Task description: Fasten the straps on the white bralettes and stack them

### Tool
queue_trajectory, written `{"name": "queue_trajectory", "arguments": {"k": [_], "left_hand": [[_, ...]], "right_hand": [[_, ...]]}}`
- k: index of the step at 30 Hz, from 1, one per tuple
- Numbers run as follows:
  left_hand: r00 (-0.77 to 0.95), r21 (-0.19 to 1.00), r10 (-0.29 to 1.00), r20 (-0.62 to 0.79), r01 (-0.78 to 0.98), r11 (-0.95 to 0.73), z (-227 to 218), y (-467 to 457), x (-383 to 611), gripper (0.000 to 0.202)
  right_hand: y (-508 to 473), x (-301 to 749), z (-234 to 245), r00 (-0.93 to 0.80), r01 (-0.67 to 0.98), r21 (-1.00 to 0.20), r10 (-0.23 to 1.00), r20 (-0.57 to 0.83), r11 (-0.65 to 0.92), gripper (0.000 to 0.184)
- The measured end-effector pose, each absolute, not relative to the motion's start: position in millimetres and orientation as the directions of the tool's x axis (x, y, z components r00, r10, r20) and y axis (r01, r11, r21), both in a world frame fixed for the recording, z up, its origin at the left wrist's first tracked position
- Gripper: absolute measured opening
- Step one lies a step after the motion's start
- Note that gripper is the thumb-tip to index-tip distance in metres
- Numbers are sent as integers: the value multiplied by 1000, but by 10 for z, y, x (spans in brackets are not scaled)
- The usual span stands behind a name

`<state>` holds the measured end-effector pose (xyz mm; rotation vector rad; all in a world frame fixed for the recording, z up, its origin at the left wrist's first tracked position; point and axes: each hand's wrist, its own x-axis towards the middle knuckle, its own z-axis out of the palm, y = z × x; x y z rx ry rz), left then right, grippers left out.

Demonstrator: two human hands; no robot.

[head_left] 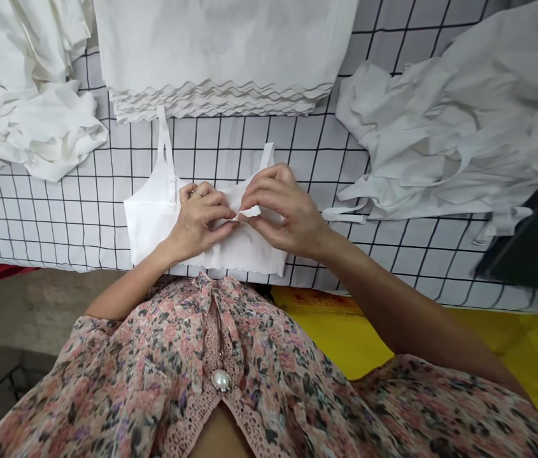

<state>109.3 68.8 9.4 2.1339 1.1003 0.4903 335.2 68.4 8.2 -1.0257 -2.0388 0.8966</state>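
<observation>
A white bra top (pixel 151 219) with thin shoulder straps lies flat on the checked cloth near its front edge. Over the middle of it, both hands meet with their fingertips nearly touching. My right hand (pixel 288 213) pinches a small white fabric strip (pixel 251 212), whose end sticks out between thumb and fingers. On the strip's other side, my left hand (pixel 199 217), with a ring on one finger, is closed in a pinch at the strip's narrow end. Whether the strip is sewn to the bra top is hidden by the fingers.
Behind the bra top lies a neat stack of white garments (pixel 221 57) with wavy edges. Crumpled white garments (pixel 25 95) lie at left, and another heap (pixel 460 121) at right. A dark object (pixel 531 242) sits at the right edge. Yellow material (pixel 335 324) shows below the table.
</observation>
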Motion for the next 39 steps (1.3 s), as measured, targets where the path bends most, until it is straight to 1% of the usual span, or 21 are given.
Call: {"name": "queue_trajectory", "arguments": {"k": [3,5,10,12,14,16,20,22,24,26,28,30,32,34,36,39], "left_hand": [[597,716,802,12,555,-424,104,693,1091,28],[592,726,806,-6,557,-404,120,696,1083,27],[535,763,844,-34,560,-324,165,699,1076,20],[535,756,844,-41,569,-324,166,700,1083,18],[549,741,834,-52,581,-336,157,701,1091,18],[557,728,828,-62,593,-344,145,703,1096,18],[550,711,834,-54,608,-355,133,715,1086,22],[531,713,846,-49,612,-343,125,724,1076,22],[510,720,859,-42,612,-328,111,730,1068,21],[495,724,868,-25,608,-326,90,732,1065,20],[489,719,872,-2,608,-338,69,730,1066,20],[488,702,873,14,617,-356,50,729,1067,20],[496,678,868,21,631,-377,36,731,1066,22],[505,656,863,21,644,-393,24,738,1061,24],[513,641,858,23,651,-407,11,747,1054,25],[518,630,854,38,651,-423,-11,760,1044,25]], "right_hand": [[667,3306,66,-450,357,-797,837,310,487,10],[660,3290,79,-416,346,-805,848,328,481,10],[641,3297,143,-373,380,-847,900,227,371,4],[640,3306,147,-388,388,-847,898,208,364,5],[682,3341,153,-442,404,-826,874,201,394,7],[799,3421,183,-522,445,-783,836,169,436,6],[1241,3655,337,-654,515,-678,752,85,525,12],[1481,3736,410,-661,549,-603,742,111,579,15],[1674,3761,434,-628,607,-504,759,170,615,19],[1800,3741,393,-580,663,-426,783,227,615,22],[1863,3708,302,-520,702,-396,806,284,592,23],[1888,3694,199,-456,723,-404,827,330,560,20],[1906,3714,134,-421,724,-449,851,314,524,14],[1934,3764,141,-425,701,-535,879,217,471,12],[1975,3826,229,-472,649,-643,878,78,406,19],[2037,3906,456,-608,544,-783,784,-122,301,37]]}}
